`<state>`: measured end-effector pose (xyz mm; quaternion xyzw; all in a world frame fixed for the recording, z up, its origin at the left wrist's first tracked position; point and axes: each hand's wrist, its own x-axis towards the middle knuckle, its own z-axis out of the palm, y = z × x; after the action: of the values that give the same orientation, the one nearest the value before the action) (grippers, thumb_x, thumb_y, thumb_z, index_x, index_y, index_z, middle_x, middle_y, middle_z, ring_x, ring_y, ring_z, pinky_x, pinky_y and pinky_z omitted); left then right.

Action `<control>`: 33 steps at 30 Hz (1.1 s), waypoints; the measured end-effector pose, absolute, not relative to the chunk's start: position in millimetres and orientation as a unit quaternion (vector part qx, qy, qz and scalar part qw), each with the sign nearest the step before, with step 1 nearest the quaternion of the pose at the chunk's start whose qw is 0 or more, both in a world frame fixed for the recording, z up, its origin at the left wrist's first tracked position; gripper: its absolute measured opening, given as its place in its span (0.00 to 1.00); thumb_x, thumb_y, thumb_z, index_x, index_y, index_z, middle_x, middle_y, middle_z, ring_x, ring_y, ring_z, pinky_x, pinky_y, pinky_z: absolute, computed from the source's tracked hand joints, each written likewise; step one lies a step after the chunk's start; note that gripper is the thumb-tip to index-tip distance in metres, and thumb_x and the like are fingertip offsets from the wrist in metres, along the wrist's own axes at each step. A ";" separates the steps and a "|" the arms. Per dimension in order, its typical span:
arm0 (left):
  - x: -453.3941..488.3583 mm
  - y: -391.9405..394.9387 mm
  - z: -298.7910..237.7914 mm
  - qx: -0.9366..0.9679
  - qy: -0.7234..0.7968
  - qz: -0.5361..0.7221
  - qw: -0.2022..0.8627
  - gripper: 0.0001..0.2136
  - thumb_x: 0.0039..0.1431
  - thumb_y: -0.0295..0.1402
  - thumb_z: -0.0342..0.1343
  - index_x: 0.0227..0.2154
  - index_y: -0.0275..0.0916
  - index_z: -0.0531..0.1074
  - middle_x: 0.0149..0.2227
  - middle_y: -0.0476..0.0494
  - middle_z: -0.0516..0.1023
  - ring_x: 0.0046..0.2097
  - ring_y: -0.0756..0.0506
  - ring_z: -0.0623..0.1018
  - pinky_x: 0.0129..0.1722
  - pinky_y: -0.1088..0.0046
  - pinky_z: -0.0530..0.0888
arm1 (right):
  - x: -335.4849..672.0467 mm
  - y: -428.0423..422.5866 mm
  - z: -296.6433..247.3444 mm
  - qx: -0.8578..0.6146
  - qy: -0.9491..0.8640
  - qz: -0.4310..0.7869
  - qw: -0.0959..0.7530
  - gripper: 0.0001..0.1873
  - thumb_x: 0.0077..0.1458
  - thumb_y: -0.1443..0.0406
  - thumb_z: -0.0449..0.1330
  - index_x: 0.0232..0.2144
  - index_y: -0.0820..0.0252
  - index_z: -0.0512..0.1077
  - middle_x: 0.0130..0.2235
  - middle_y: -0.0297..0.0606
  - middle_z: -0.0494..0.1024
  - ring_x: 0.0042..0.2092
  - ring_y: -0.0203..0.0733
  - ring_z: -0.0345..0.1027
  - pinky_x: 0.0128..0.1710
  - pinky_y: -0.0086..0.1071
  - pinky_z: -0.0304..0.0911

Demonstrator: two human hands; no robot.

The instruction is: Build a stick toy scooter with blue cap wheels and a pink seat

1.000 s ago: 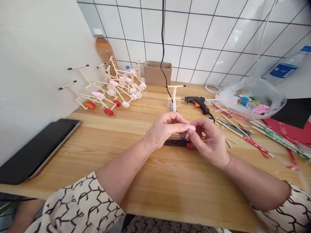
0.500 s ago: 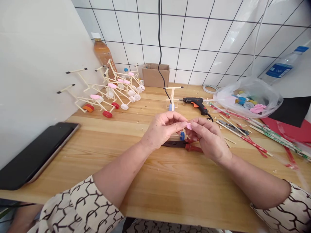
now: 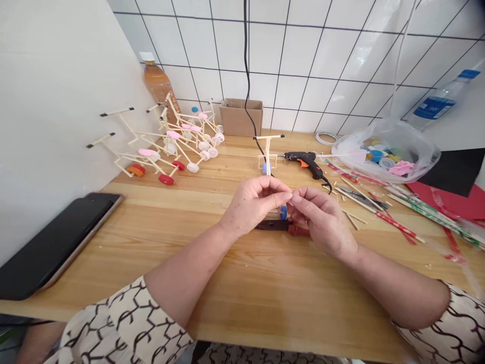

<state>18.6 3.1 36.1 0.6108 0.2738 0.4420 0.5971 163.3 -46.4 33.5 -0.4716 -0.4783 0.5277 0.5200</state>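
Observation:
My left hand (image 3: pixel 254 205) and my right hand (image 3: pixel 322 220) meet fingertip to fingertip above the table, each closed in a pinch. Between the thumbs and fingers is a small pink piece, now almost wholly covered by the fingertips. Just behind the hands stands a small tricycle model (image 3: pixel 268 149) of thin wooden sticks, with black-tipped handlebars and blue bottle-cap wheels; one blue wheel (image 3: pixel 283 212) shows below my left fingers. Pliers (image 3: pixel 273 225) with red handles lie on the table under my hands, partly hidden by the right one.
Several similar stick tricycles (image 3: pixel 172 135) with pink seats stand at the back left. A black glue gun (image 3: pixel 306 161) lies behind my right hand. Scissors (image 3: pixel 361 197), loose sticks and a plastic bag (image 3: pixel 344 146) of caps are on the right; a phone (image 3: pixel 56 242) lies left.
The pink piece showed between the fingertips before and is now nearly hidden. My right fingertips have closed in against the left ones. The view has shifted slightly.

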 end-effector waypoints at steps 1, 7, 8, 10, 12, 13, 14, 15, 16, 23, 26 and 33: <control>18.8 3.2 35.8 0.612 0.276 0.446 0.592 0.04 0.49 0.30 0.60 0.26 0.33 0.74 0.24 0.48 0.74 0.28 0.53 0.72 0.30 0.76 0.69 | 163.5 -46.4 33.3 -0.474 -0.476 0.531 0.517 0.10 0.52 0.60 0.60 0.26 0.61 0.68 0.22 0.30 0.66 0.22 0.28 0.54 0.17 0.22 0.52; 21.6 3.2 31.6 0.584 0.244 0.461 0.622 0.04 0.48 0.30 0.62 0.25 0.34 0.75 0.24 0.50 0.74 0.27 0.53 0.72 0.29 0.77 0.70 | 164.8 -46.8 33.7 -0.470 -0.469 0.534 0.524 0.09 0.52 0.61 0.60 0.26 0.61 0.69 0.22 0.31 0.68 0.22 0.28 0.54 0.17 0.22 0.52; 22.1 3.0 31.0 0.578 0.238 0.462 0.629 0.04 0.48 0.29 0.62 0.25 0.34 0.75 0.23 0.50 0.75 0.27 0.54 0.72 0.29 0.77 0.70 | 164.7 -46.9 33.9 -0.468 -0.469 0.533 0.526 0.09 0.52 0.61 0.60 0.25 0.61 0.69 0.22 0.31 0.68 0.22 0.28 0.54 0.17 0.22 0.52; 23.1 2.6 30.0 0.569 0.229 0.462 0.641 0.04 0.48 0.29 0.62 0.25 0.34 0.75 0.23 0.50 0.75 0.26 0.54 0.73 0.29 0.77 0.70 | 164.5 -47.3 34.4 -0.466 -0.469 0.531 0.530 0.09 0.52 0.62 0.60 0.25 0.61 0.70 0.22 0.31 0.68 0.22 0.28 0.53 0.17 0.22 0.52; 23.6 2.4 29.4 0.562 0.223 0.461 0.649 0.04 0.48 0.29 0.62 0.25 0.34 0.75 0.23 0.50 0.75 0.26 0.53 0.73 0.29 0.77 0.70 | 164.2 -47.7 35.1 -0.465 -0.467 0.531 0.533 0.09 0.52 0.62 0.60 0.25 0.61 0.70 0.21 0.30 0.67 0.21 0.28 0.53 0.18 0.22 0.52; 23.7 2.3 29.2 0.559 0.221 0.461 0.653 0.04 0.48 0.29 0.62 0.25 0.34 0.75 0.23 0.50 0.75 0.26 0.53 0.73 0.29 0.77 0.70 | 164.2 -47.8 35.4 -0.465 -0.466 0.531 0.534 0.09 0.52 0.62 0.60 0.25 0.61 0.70 0.21 0.30 0.67 0.21 0.27 0.53 0.18 0.22 0.52; 23.8 2.3 29.1 0.556 0.220 0.459 0.657 0.04 0.48 0.29 0.62 0.25 0.34 0.75 0.23 0.50 0.76 0.27 0.53 0.74 0.29 0.77 0.71 | 164.2 -47.9 35.7 -0.464 -0.465 0.532 0.534 0.08 0.52 0.62 0.60 0.25 0.61 0.70 0.21 0.30 0.67 0.21 0.27 0.52 0.18 0.22 0.52; 23.8 2.3 28.9 0.553 0.219 0.459 0.660 0.04 0.48 0.29 0.62 0.25 0.34 0.75 0.24 0.49 0.76 0.27 0.53 0.74 0.29 0.77 0.71 | 164.3 -47.9 36.0 -0.463 -0.464 0.535 0.533 0.08 0.52 0.62 0.60 0.25 0.61 0.70 0.21 0.30 0.67 0.21 0.27 0.52 0.18 0.23 0.52; 23.8 2.5 28.9 0.551 0.218 0.458 0.663 0.04 0.48 0.29 0.62 0.25 0.33 0.75 0.24 0.49 0.76 0.27 0.53 0.74 0.28 0.77 0.71 | 164.5 -47.8 36.2 -0.462 -0.464 0.538 0.531 0.08 0.51 0.62 0.60 0.25 0.61 0.70 0.21 0.30 0.67 0.21 0.27 0.52 0.18 0.23 0.52; 23.6 3.6 28.8 0.532 0.209 0.461 0.678 0.03 0.48 0.28 0.62 0.25 0.33 0.75 0.22 0.51 0.75 0.25 0.55 0.72 0.27 0.79 0.70 | 165.3 -45.6 35.8 -0.460 -0.454 0.547 0.532 0.10 0.52 0.62 0.60 0.24 0.62 0.70 0.23 0.33 0.70 0.23 0.29 0.56 0.19 0.24 0.51; 23.6 3.4 28.7 0.540 0.219 0.455 0.673 0.04 0.47 0.28 0.63 0.25 0.33 0.75 0.22 0.50 0.75 0.25 0.55 0.72 0.27 0.79 0.70 | 164.6 -45.8 35.6 -0.462 -0.458 0.545 0.529 0.09 0.51 0.62 0.61 0.24 0.62 0.70 0.23 0.33 0.70 0.23 0.29 0.56 0.19 0.24 0.50; 24.0 3.2 28.2 0.543 0.219 0.456 0.670 0.04 0.47 0.29 0.62 0.25 0.34 0.75 0.22 0.50 0.75 0.26 0.54 0.73 0.28 0.78 0.70 | 164.4 -45.1 38.6 -0.461 -0.443 0.560 0.527 0.11 0.50 0.61 0.61 0.22 0.63 0.69 0.21 0.31 0.67 0.21 0.28 0.53 0.18 0.25 0.47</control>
<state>24.0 3.2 28.2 0.5427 0.2191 0.4562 0.6704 164.4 -45.1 38.6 -0.4609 -0.4431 0.5595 0.5274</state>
